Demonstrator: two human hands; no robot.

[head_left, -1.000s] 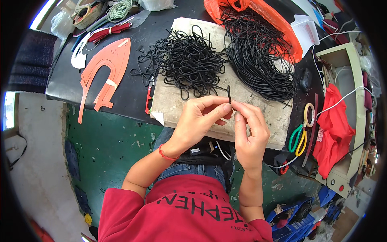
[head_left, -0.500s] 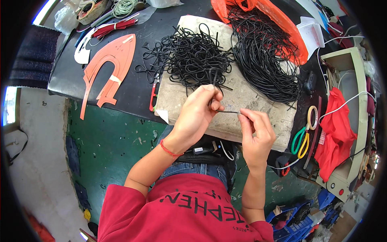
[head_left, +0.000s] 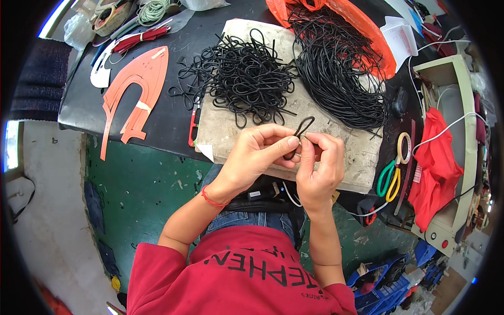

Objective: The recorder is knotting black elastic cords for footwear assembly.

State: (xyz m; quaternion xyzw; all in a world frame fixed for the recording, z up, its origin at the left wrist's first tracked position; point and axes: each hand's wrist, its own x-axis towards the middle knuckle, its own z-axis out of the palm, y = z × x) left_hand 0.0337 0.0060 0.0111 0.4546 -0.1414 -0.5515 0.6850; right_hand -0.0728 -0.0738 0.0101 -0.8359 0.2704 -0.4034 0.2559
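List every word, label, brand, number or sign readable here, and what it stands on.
Wording is left uncopied; places only.
Red T-shirt: large black lettering, with a smaller line beneath at the right.
Small white label at the waist: too small to read.
Striped white tag beside the red cloth: too small to read.

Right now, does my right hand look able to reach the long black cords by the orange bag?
Probably yes: the long black cords lie just beyond the right hand, with bare board between. But its fingertips are busy at a black loop, so it may need freeing first.
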